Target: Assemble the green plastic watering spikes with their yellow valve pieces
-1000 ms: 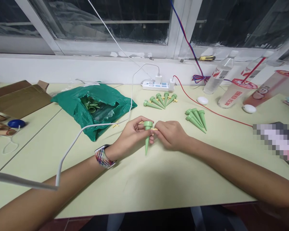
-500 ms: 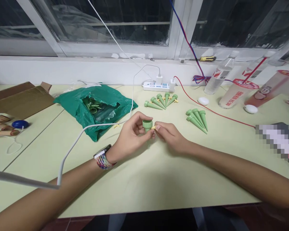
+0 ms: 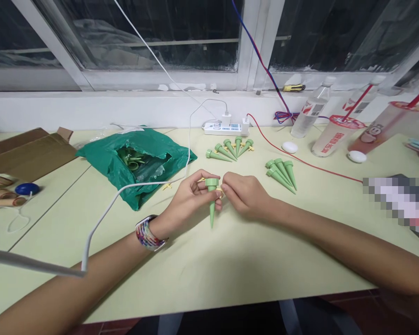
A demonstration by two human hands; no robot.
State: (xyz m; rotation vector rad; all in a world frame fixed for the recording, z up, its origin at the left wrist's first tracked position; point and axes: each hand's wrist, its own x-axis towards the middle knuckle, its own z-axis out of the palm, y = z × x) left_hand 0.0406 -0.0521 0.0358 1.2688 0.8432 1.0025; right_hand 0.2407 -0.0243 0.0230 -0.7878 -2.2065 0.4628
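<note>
Nearest, across the front: bare pale counter (image 3: 209, 274). Over it, about mid-counter, gripped in the curled fingers of the left hand (image 3: 186, 197): one green spike (image 3: 212, 208), near upright, cap at top, point down. On the same wrist, multicoloured woven watch band (image 3: 146, 234). Just right of the spike, below cap level, small yellow fitting (image 3: 219, 189). Close against that, right hand (image 3: 246, 193), fingers bunched closed, apparently pinching the outer end; too small there to be sure. In from the left, past the forearm, thick white cable (image 3: 38, 263). Far right, dark phone (image 3: 401, 200), screen pixelated. Far left, wooden pieces (image 3: 5, 203) beside a blue ball (image 3: 27, 188). Beyond the left hand, green plastic bag (image 3: 101, 156), torn open, green parts visible inside; by its near side, loose yellow piece (image 3: 166, 186). Left of bag, folded cardboard (image 3: 45, 151). Beyond the right hand, cluster of green spikes (image 3: 282, 174), points toward near right. Farther back, fanned, five more spikes (image 3: 230, 150), yellow bits at some. To the right, white oval objects (image 3: 289, 147); drink cups (image 3: 335, 139), red straws. Behind, white power strip (image 3: 226, 128); clear bottles (image 3: 309, 114). Farthest, dark window panes (image 3: 153, 46).
</note>
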